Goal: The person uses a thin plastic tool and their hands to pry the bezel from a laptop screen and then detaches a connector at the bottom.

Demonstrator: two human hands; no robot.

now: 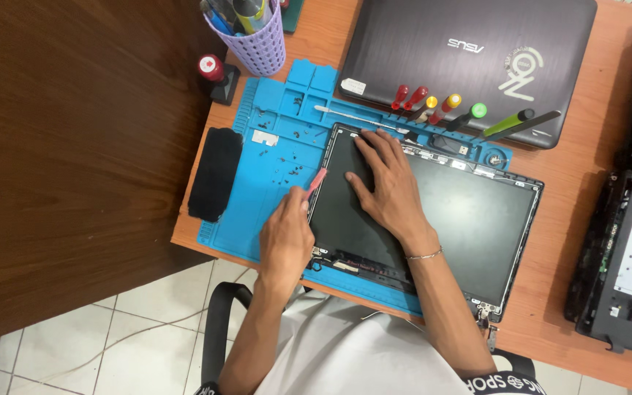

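A laptop screen panel is laid flat on a blue work mat on the bench, its long axis running from upper left to lower right across the view; a thin pink pry tool is pinched in the left hand, fingers closed around it, and its tip is set against the panel's left edge, just beside the upper left corner. The panel thus lies directly to the right of the left hand, and the edge being met runs roughly along the line of the tool. The right hand is pressed flat on the dark glass, fingers spread and released, gripping nothing, near that same corner; of the two hands, the left is the one nearer the edge. Small screws are scattered on the mat to the left of the panel; a black strip lies at the mat's left border. A row of screwdrivers is laid along the mat's far edge against a closed grey laptop; a lilac pen cup stands at the upper left. Pale floor tiles are seen below the bench.
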